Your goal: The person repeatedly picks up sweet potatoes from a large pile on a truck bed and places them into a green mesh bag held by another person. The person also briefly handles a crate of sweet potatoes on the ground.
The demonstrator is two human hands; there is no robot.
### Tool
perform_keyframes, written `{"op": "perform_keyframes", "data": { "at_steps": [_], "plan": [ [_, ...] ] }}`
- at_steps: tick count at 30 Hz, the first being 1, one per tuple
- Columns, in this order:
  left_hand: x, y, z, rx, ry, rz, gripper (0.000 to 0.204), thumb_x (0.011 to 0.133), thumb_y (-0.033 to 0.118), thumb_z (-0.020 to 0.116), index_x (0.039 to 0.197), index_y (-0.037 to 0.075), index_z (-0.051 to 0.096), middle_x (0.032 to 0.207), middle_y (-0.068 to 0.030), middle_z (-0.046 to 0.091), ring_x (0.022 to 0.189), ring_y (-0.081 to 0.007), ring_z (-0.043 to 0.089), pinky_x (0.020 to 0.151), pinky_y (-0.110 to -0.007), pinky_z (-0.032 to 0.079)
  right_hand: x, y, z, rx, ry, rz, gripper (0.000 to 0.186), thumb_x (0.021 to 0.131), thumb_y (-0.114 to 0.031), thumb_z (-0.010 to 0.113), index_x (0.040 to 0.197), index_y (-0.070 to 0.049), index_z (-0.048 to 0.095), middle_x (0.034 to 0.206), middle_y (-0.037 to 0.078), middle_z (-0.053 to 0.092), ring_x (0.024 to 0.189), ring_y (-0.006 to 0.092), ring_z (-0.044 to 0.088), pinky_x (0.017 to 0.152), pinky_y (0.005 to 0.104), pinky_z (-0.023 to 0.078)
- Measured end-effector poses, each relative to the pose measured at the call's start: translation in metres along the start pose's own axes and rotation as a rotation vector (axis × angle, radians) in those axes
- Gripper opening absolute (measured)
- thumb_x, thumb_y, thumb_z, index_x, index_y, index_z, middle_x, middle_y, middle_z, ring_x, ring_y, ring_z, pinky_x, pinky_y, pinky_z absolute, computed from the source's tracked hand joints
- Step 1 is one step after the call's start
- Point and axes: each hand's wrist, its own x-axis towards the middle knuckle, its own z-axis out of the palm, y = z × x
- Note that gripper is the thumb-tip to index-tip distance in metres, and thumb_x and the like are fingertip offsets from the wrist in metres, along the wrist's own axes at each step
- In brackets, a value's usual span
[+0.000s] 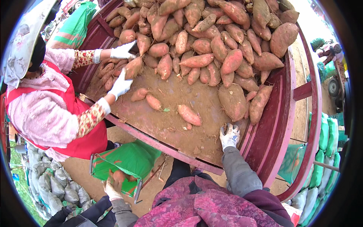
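My right hand, in a soiled white glove, rests on the dirt-covered truck bed with its fingers apart and nothing in them. Just beyond it lies a large, soil-coated sweet potato. At the lower left, my gloved left hand is at the mouth of a green woven bag, closed around a reddish sweet potato; both are slightly blurred. More sweet potatoes show inside the bag. A few loose sweet potatoes lie on the bed between the hands and the heap.
A big heap of sweet potatoes fills the bed's far part. Red metal side rails bound it at right. At left, a co-worker's gloved hands hold a sweet potato and a dark object. Filled bags are stacked outside.
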Motion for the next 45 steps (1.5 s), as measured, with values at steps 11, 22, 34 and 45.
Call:
{"op": "perform_keyframes", "data": {
  "at_steps": [11, 22, 34, 45],
  "plan": [
    [-0.094, -0.021, 0.45, 0.681, -0.847, 1.502, 0.071, 0.077, 0.024, 0.084, 0.137, 0.001, 0.054, 0.13, -0.0218, 0.061, 0.115, -0.0381, 0.062, 0.099, -0.041, 0.051, 0.002, -0.002, -0.002, 0.012, 0.053, -0.019, 0.046, 0.082, -0.037, 0.075, 0.119, -0.01, 0.067, 0.118, 0.022, 0.06, 0.11, 0.0426, 0.057, 0.092, 0.0536, 0.049],
    [-0.111, -0.067, 0.577, 1.088, -0.969, 1.2, 0.088, 0.073, 0.043, 0.084, 0.147, 0.01, 0.05, 0.14, -0.0251, 0.055, 0.134, -0.0406, 0.049, 0.11, -0.047, 0.043, 0.005, -0.005, -0.005, 0.028, -0.02, 0.039, 0.049, 0.079, -0.039, 0.076, 0.121, -0.014, 0.065, 0.122, 0.018, 0.058, 0.108, 0.0395, 0.056, 0.09, 0.0533, 0.048],
    [-0.125, -0.071, 0.596, 0.733, -1.147, 0.87, 0.06, 0.08, 0.028, 0.083, 0.128, -0.001, 0.064, 0.106, -0.0162, 0.072, 0.086, -0.0254, 0.069, 0.075, -0.037, 0.055, 0.002, -0.001, -0.001, 0.063, 0.001, 0.038, 0.048, 0.082, -0.04, 0.074, 0.121, -0.014, 0.065, 0.122, 0.019, 0.057, 0.108, 0.0403, 0.056, 0.091, 0.0539, 0.048],
    [-0.095, -0.098, 0.464, 0.194, -0.844, -0.113, 0.014, 0.099, 0.014, 0.064, 0.105, 0.003, 0.065, 0.073, -0.0038, 0.06, 0.055, -0.013, 0.053, 0.049, -0.028, 0.044, 0.002, 0.002, 0.004, 0.025, -0.002, 0.019, 0.048, 0.084, -0.043, 0.072, 0.122, -0.015, 0.064, 0.122, 0.02, 0.056, 0.109, 0.0417, 0.056, 0.088, 0.0552, 0.049]
  ]
}}
